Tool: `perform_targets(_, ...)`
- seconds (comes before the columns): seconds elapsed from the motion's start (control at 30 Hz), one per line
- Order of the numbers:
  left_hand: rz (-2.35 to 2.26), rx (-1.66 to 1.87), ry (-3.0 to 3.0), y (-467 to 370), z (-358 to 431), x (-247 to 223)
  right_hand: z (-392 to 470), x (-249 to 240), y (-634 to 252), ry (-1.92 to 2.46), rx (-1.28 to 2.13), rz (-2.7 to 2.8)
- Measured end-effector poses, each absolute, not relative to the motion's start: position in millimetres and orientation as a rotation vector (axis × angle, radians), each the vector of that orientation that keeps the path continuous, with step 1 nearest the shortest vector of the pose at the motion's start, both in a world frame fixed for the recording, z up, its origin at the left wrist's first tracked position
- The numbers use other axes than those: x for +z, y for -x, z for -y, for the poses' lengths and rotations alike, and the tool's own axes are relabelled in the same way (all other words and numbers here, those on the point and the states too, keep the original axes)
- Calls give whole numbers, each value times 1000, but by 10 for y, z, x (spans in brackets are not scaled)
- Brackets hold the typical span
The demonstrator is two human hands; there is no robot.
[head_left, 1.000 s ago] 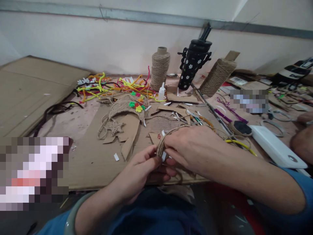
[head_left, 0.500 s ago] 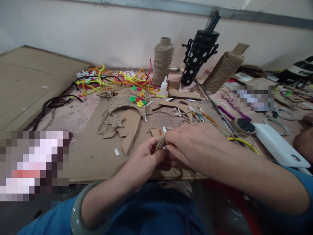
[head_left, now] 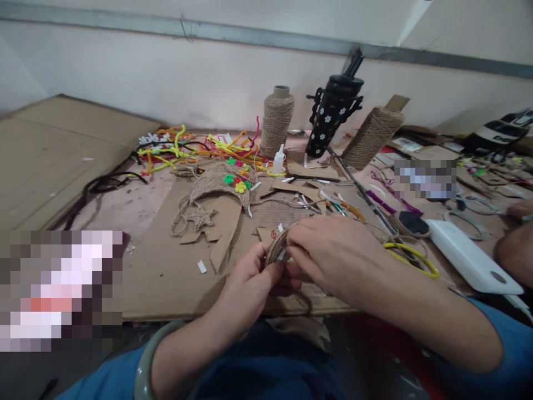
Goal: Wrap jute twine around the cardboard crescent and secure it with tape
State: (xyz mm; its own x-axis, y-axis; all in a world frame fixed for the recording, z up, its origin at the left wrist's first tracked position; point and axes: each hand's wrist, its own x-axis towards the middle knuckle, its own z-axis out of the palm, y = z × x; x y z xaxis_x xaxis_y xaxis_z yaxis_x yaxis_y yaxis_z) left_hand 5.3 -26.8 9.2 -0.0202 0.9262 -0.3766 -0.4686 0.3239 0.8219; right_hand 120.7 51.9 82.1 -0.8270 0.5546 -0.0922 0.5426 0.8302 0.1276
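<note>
Near the front edge of the cardboard sheet (head_left: 175, 294), my left hand (head_left: 250, 278) pinches a curved, twine-wrapped piece (head_left: 275, 245). My right hand (head_left: 322, 244) is closed at the same piece's right side, its fingertips partly hidden behind the knuckles. A bit of white shows on the piece between the hands. Beyond them lies a twine-covered crescent (head_left: 212, 183) with green, red and yellow flowers. A small twine star (head_left: 200, 218) rests just in front of the crescent, beside cut cardboard scraps (head_left: 227, 230).
Two twine spools (head_left: 277, 122) stand at the back, one tilted, with a black flowered tumbler (head_left: 328, 119) between them. A small white glue bottle (head_left: 278, 161) is in front. Colourful pipe cleaners (head_left: 200, 145) lie back left. At right are a white power bank (head_left: 470, 255) and another person's hand (head_left: 516, 250).
The view has tilted up a little, so the table's things sit lower. Both hands stay on the twine-wrapped piece, and more of its curve shows between them.
</note>
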Motion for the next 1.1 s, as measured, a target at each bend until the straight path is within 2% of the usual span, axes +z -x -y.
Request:
perform_targets(0.73,-1212,1457,-708,-76,286,-23,-475,646,-1152,-1063,318,-3140)
perform_targets(1.1,-1343,1536,-791,-60,319,-107,-467,545,-1161,-961,365,-3232)
